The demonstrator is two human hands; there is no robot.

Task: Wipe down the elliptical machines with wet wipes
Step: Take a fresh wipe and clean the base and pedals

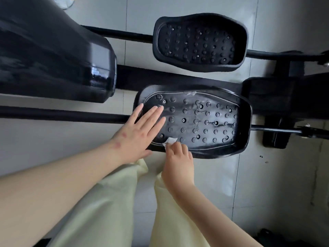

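Note:
The near black studded foot pedal (213,120) of the elliptical lies below me, its surface streaked wet. My left hand (140,132) rests flat on the pedal's left end, fingers spread and straight. My right hand (178,157) presses a small white wet wipe (170,141) against the pedal's near edge, fingers curled over it. A second studded pedal (199,41) sits farther away, dry-looking.
The glossy black flywheel housing (53,59) fills the upper left. Black rails (62,114) run left to right under the pedals. A black rear base block (277,132) sits at right. Grey floor tiles (284,184) surround the machine; pale green trousers (106,202) are below.

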